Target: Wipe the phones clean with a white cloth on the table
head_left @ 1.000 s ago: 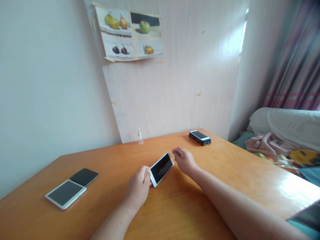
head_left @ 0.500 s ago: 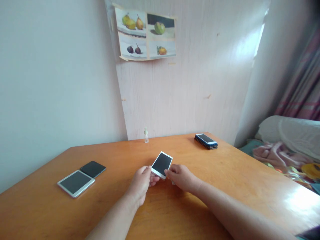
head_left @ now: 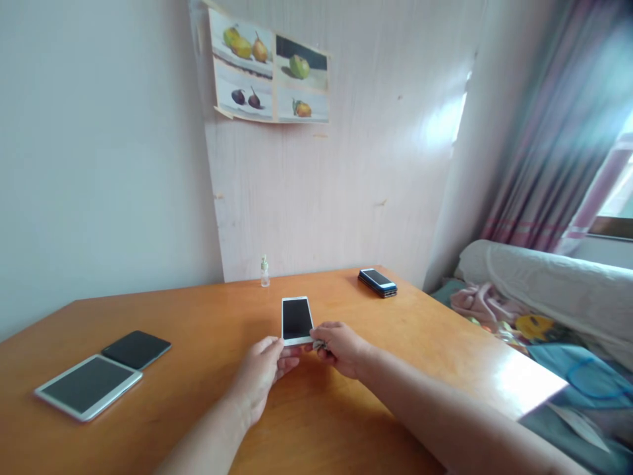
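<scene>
A white smartphone [head_left: 297, 319] with a dark screen is held just above the table, screen up. My left hand [head_left: 264, 369] is closed on its near left corner, thumb on the edge and fingers underneath. At the near right corner, my right hand [head_left: 341, 348] has its thumb against the phone. A small crumpled greyish cloth [head_left: 319, 344] is bunched in the right fingers, partly hidden by them.
A white tablet [head_left: 89, 386] and a black tablet [head_left: 136, 349] lie on the wooden table [head_left: 208, 316] at left. A small pump bottle [head_left: 265, 272] stands at the back. Stacked phones [head_left: 378, 282] lie at the back right. Beyond the right edge is a bed with bedding [head_left: 544, 270].
The phone has turned from slanted to nearly straight ahead, with both hands still at its near end. The view has swung to the right, and more of the cloth shows.
</scene>
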The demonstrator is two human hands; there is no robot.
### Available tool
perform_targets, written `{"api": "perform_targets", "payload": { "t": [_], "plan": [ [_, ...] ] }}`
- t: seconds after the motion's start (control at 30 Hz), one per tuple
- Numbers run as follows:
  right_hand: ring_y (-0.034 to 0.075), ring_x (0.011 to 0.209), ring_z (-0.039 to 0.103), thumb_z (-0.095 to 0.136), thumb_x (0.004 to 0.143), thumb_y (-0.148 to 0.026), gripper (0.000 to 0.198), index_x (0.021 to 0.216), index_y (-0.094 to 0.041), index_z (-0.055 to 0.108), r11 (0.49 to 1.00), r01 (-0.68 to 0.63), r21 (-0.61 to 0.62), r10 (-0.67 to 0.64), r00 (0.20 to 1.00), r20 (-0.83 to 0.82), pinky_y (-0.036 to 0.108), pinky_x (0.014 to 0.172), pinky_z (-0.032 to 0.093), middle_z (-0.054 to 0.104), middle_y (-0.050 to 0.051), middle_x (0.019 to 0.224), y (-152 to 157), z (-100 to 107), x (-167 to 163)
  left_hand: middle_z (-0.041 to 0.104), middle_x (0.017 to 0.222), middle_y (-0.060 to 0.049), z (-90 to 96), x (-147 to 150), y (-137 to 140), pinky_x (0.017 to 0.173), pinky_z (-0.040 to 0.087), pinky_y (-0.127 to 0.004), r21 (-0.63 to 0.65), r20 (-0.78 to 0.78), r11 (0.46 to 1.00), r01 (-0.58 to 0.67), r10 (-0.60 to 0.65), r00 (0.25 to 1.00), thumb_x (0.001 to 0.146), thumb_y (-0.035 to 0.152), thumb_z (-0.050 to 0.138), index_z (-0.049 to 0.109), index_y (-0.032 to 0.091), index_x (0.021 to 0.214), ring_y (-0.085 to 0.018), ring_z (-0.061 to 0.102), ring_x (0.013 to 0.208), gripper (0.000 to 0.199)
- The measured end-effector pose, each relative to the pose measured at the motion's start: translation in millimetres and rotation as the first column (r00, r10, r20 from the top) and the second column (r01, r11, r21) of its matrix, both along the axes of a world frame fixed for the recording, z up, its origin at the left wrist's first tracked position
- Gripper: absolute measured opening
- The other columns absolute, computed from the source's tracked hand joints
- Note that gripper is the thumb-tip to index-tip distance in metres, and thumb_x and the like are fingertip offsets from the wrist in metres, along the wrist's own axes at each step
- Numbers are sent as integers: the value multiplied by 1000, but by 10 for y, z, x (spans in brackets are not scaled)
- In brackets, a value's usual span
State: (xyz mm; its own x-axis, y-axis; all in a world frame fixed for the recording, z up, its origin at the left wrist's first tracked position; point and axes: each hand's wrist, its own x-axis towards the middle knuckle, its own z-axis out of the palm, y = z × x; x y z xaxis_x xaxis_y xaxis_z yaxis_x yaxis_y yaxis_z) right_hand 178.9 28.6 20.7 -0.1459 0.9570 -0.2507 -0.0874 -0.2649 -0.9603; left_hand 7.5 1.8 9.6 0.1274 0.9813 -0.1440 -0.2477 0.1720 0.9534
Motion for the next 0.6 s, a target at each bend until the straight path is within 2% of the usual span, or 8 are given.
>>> {"api": "perform_targets", "payload": {
  "t": [0.13, 0.23, 0.43, 0.6],
  "plan": [
    [4, 39, 39, 56, 78, -21, 7, 75, -16, 52, 996, 65, 59, -62, 997, -54, 15, 35, 20, 64, 3, 62, 58, 54, 104, 72, 93, -11, 4, 2, -25, 81, 51, -33, 62, -130, 995, 79, -70, 989, 84, 47, 60, 59, 15, 92, -19, 69, 80, 34],
    [4, 39, 38, 57, 77, -24, 11, 72, -16, 51, 980, 155, 124, -157, 987, 13, 15, 35, 21, 63, 2, 61, 113, 61, 349, 71, 94, -10, 37, 10, -55, 82, 49, -36, 99, -248, 990, 101, -74, 966, 80, 58, 58, 59, 16, 99, -21, 69, 80, 46],
    [4, 40, 36, 57, 77, -24, 9, 74, -16, 54, 900, 389, 199, -417, 900, 126, 15, 35, 23, 57, -1, 57, 165, 17, 1291, 72, 95, -11, 92, 45, -114, 82, 45, -37, 154, -396, 979, 136, -64, 916, 80, 58, 54, 58, 16, 107, -22, 66, 81, 50],
    [4, 38, 34, 53, 79, -19, 11, 69, -16, 52, 833, 524, 179, -552, 810, 198, 16, 33, 19, 51, -2, 53, 108, -51, 2113, 72, 93, -9, 98, 78, -132, 78, 44, -33, 175, -447, 972, 155, -62, 893, 79, 56, 53, 58, 16, 105, -20, 64, 76, 49]
  ]
}}
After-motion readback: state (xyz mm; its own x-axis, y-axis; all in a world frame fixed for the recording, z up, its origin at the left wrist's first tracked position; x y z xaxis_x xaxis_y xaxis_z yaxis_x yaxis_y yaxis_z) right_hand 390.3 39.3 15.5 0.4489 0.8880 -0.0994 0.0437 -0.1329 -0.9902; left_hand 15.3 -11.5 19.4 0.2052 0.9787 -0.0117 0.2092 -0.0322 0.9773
